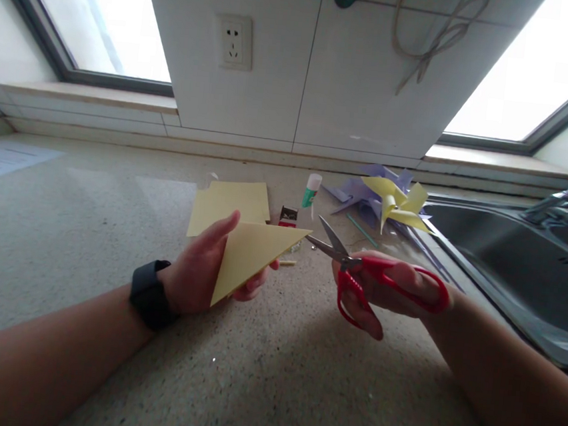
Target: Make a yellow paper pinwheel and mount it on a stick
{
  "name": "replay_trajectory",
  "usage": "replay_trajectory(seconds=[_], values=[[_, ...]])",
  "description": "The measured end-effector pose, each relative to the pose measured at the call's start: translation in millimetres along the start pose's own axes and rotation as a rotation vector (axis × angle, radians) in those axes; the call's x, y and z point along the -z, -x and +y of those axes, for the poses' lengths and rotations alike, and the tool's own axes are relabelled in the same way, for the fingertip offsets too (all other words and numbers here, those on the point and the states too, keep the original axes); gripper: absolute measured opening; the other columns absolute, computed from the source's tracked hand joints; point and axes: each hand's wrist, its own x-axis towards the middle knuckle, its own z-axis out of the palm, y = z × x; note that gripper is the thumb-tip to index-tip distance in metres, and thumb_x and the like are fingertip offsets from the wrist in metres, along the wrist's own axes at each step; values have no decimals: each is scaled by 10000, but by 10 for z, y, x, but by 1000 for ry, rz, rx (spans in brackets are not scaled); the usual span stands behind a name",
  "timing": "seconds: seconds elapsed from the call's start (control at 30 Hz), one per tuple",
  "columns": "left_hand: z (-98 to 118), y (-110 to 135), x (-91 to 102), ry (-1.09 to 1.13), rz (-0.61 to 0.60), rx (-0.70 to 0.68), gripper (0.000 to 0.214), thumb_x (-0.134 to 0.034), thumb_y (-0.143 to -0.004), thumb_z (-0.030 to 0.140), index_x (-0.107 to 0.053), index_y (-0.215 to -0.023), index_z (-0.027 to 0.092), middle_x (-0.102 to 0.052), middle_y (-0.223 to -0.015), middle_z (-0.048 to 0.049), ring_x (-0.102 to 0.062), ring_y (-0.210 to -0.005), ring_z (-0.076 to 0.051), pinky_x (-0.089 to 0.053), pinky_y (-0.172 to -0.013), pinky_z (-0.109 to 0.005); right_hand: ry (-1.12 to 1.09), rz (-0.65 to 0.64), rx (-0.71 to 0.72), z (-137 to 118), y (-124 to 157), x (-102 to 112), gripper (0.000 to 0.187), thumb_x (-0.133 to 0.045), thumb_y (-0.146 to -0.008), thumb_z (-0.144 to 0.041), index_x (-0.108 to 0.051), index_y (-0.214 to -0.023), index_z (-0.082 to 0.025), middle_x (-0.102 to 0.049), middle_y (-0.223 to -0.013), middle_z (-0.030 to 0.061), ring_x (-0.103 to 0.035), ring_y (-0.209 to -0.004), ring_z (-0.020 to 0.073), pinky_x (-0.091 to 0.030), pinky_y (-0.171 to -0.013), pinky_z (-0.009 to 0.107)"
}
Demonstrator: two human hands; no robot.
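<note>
A pale yellow sheet of paper, folded into a triangle (252, 253), is gripped in my left hand (198, 265), thumb in front and fingers behind. My right hand (397, 284) has its fingers through the handles of red scissors (347, 262). Their blades are spread apart, with the tips close to the triangle's right corner; whether they touch it I cannot tell. Behind my left hand, more yellow paper (230, 198) lies on the counter. A small box (288, 216) and a glue stick (311, 190) with a white cap stand beyond the triangle.
Yellow and purple paper pinwheels (405, 208) lie at the back right, beside the metal sink (510, 261) and its tap (567, 197). A thin green stick (361, 230) is near them. A printed sheet (8, 159) rests at the far left of the speckled counter (226, 395).
</note>
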Motion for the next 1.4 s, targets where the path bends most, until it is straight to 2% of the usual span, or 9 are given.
replay_trajectory(seconds=[0.13,0.3,0.57,0.73,0.8,1.0,1.17,1.3,1.4], values=[[-35,35,-4,-125,75,-21,544,-624,-841,623,-694,-958,97,-612,-658,-45,-544,-498,-107,-421,-430,-187,12,-34,-30,-13,35,50,579,-401,-978,-672,-581,-1093,-134,-607,-627,0,-555,-503,119,-437,-512,223],[-64,51,-41,-186,134,-15,350,-729,-863,387,-665,-1109,146,-730,-873,-83,-637,-491,-117,-435,-363,-162,12,-50,-35,-43,81,101,559,-414,-983,-646,-586,-1080,-123,-602,-594,2,-535,-472,121,-435,-502,234],[-92,80,-46,-239,135,1,298,-757,-853,364,-705,-1018,121,-756,-787,-99,-629,-457,-110,-431,-352,-141,-21,-64,-30,-102,192,102,477,-427,-1032,-504,-554,-1254,-101,-640,-662,16,-561,-462,108,-457,-497,227],[-64,84,-35,-185,133,37,286,-761,-838,389,-707,-960,136,-755,-788,-92,-659,-499,-132,-501,-419,-178,-28,-90,-8,-97,147,54,500,-398,-1034,-542,-532,-1248,-111,-638,-628,0,-560,-449,108,-456,-495,226],[-37,87,-38,-170,124,54,284,-744,-847,407,-699,-913,135,-739,-764,-78,-658,-511,-134,-517,-444,-190,-28,-108,1,-90,105,37,512,-370,-1035,-561,-534,-1198,-104,-626,-606,-5,-568,-461,110,-441,-485,214],[5,88,-43,-199,96,82,390,-612,-928,460,-664,-763,110,-607,-580,-43,-544,-467,-101,-424,-420,-176,-35,-118,15,-71,28,16,537,-359,-1024,-602,-554,-1024,-101,-612,-598,4,-600,-512,112,-462,-502,198],[2,68,-29,-143,50,81,458,-473,-981,498,-691,-887,107,-530,-534,-6,-476,-465,-102,-401,-445,-203,-52,-130,18,-39,33,29,579,-335,-1013,-640,-553,-922,-111,-596,-576,7,-578,-462,104,-472,-488,200],[10,53,-13,-12,16,107,533,-387,-1011,533,-693,-1042,98,-531,-512,-10,-511,-502,-138,-422,-467,-221,-60,-114,7,-39,27,19,589,-350,-1003,-654,-544,-943,-102,-593,-565,6,-588,-472,112,-473,-480,194],[15,44,-27,18,21,95,606,-338,-1016,566,-698,-1043,79,-545,-508,-24,-524,-510,-144,-427,-475,-223,-66,-97,-12,-50,19,2,585,-379,-988,-671,-538,-945,-109,-595,-561,-3,-570,-453,103,-476,-477,189]])
